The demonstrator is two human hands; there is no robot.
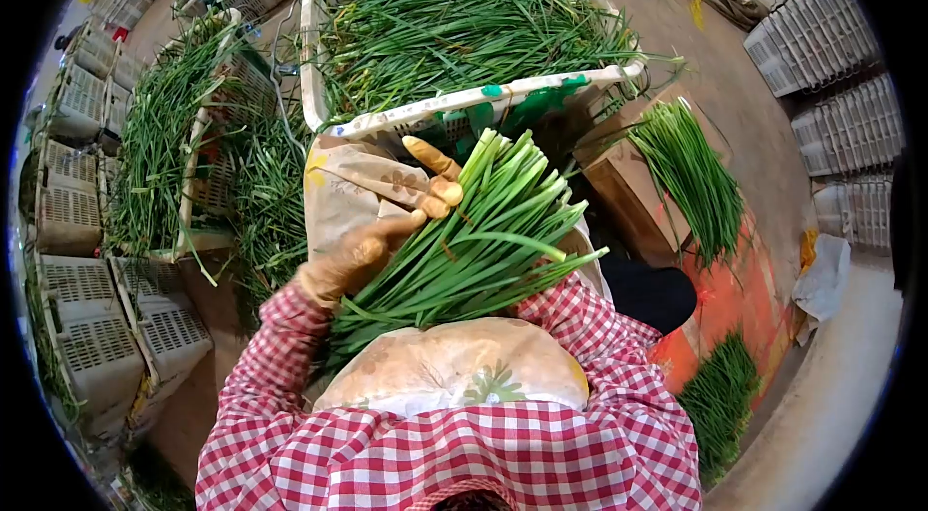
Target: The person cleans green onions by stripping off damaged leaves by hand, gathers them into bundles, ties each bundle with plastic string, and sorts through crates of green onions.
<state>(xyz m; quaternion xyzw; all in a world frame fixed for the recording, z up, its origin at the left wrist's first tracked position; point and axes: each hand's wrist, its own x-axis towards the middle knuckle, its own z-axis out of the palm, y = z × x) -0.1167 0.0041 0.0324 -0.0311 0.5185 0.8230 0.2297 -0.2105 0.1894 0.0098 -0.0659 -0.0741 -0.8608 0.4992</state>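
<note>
In the head view, a thick bundle of green stalks (483, 240) lies slantwise above the lap, its pale cut ends away from the body and its leafy tips by the left forearm. The left hand (353, 255), in a tan glove, rests against its left flank, fingers reaching up; whether its grip is closed I cannot tell. The right hand (437, 184) seems to come from beneath, gloved fingers showing at the far left edge, the rest hidden, so its grip is unclear too. A crate (474, 105) of loose stalks stands just beyond; a smaller bunch (688, 177) lies on a cardboard box (633, 192) to the right. The bundle should be light, firmer at the pale ends, limp and easily bruised in the leaves, perhaps slippery; best held around the firmer stalks.
</note>
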